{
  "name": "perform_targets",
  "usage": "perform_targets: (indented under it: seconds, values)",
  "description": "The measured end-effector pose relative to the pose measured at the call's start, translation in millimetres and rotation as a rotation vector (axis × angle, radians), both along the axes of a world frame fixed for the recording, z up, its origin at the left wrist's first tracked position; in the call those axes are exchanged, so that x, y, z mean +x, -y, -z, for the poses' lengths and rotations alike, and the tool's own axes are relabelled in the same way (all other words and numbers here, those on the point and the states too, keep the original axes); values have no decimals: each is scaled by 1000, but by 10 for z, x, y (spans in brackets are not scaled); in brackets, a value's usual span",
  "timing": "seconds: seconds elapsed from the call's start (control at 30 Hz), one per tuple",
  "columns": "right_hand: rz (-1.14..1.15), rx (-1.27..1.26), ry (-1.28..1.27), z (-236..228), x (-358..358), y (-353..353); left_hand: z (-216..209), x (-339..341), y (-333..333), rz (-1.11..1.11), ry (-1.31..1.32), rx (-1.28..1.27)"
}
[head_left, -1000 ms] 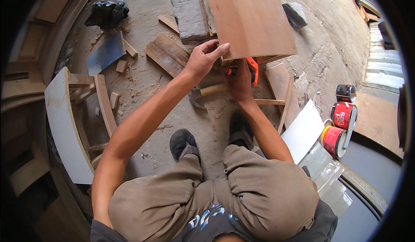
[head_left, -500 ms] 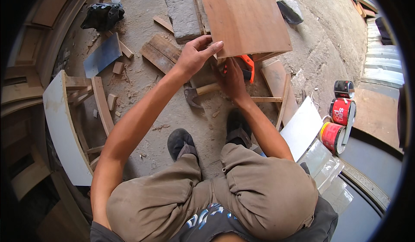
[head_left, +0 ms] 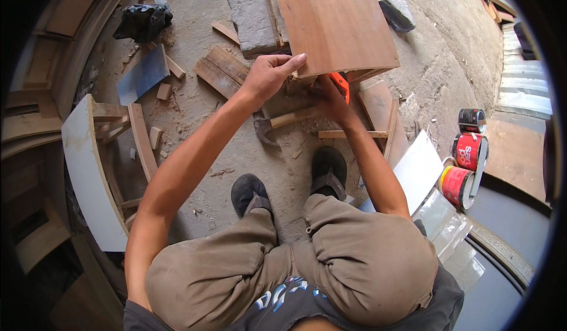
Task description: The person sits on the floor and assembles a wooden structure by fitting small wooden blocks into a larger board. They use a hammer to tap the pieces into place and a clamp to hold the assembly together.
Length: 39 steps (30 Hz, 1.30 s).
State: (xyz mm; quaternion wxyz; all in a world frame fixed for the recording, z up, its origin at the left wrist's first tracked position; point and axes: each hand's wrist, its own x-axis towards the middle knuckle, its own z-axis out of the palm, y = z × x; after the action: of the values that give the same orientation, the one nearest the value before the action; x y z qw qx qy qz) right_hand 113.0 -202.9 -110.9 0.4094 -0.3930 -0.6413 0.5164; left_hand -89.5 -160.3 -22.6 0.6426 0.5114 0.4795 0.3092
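Observation:
My left hand (head_left: 269, 77) pinches the near left corner of a brown plywood box (head_left: 339, 23), thumb on the top face and fingers curled at its side. Below the box's near edge is my right hand (head_left: 332, 101), dark in the shade, its fingers mostly hidden. Right against it shows an orange curved handle (head_left: 341, 86), perhaps a hand tool's; whether I grip it cannot be made out. A claw hammer (head_left: 264, 129) with a wooden handle lies on the ground, its handle end beneath my right hand.
A grey concrete block (head_left: 251, 20) and wood boards (head_left: 221, 71) lie left of the box. A white-faced wooden frame (head_left: 82, 159) stands at left. On the right are a stone (head_left: 397, 15), a wood strip (head_left: 354, 134), a white sheet (head_left: 416, 174) and red cans (head_left: 458, 186).
My right hand has moved right, toward the orange handle, uncovering more of the hammer's handle. My left hand stays at the box corner.

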Motion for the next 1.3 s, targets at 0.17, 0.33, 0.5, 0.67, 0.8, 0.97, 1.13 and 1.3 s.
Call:
perform_targets:
  seconds: [0.17, 0.33, 0.5, 0.67, 0.8, 0.97, 1.13, 1.3]
  values:
    - [295, 104, 44, -330, -467, 272, -70, 5, 66, -14, 9, 9]
    - [424, 225, 291, -270, -535, 192, -32, -3, 48, -61, 12, 0]
    - [411, 282, 303, -246, -476, 163, -128, 4, 34, -44, -4, -98]
    - [388, 269, 289, -294, -458, 121, -211, -13, 39, -34, 36, -134]
    - [395, 251, 271, -297, -464, 126, -208, -13, 29, -24, 49, -136]
    - [432, 246, 269, -311, -486, 144, -180, -8, 23, -33, 28, -143]
    - [402, 116, 215, -290, -467, 148, -152, 5, 17, -60, 64, -142]
    - [473, 272, 292, -246, -454, 134, -148, 33, 38, -87, 75, -133]
